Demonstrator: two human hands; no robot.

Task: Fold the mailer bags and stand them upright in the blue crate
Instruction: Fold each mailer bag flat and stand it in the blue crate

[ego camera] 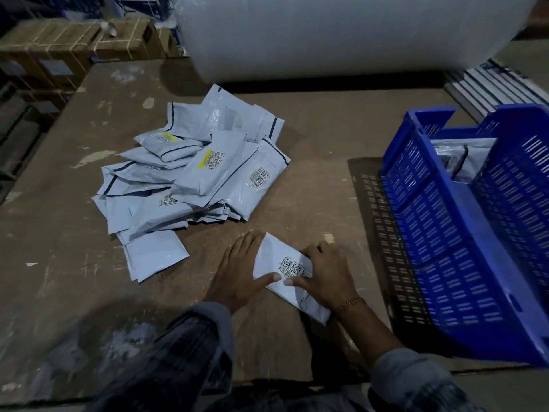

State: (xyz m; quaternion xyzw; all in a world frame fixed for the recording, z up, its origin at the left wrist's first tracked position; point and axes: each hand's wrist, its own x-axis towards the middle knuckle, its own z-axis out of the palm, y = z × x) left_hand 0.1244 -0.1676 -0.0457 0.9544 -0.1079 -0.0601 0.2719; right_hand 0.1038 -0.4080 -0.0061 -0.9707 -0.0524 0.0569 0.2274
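A grey mailer bag (pixel 274 255) with a barcode label lies folded on the brown table near the front edge. My left hand (pixel 239 270) presses flat on its left side, thumb laid over the bag. My right hand (pixel 325 273) rests on its right part, fingers bent over the fold beside the label. A loose pile of several grey mailer bags (pixel 190 176) lies further back at the centre left. The blue crate (pixel 463 233) stands at the right, and one folded mailer bag (pixel 462 157) stands upright inside its far end.
A big roll of bubble wrap (pixel 341 34) lies across the back of the table. Cardboard boxes (pixel 74 46) are stacked at the back left. Flat grey packs (pixel 499 84) lie behind the crate. The table's left edge drops off at the left.
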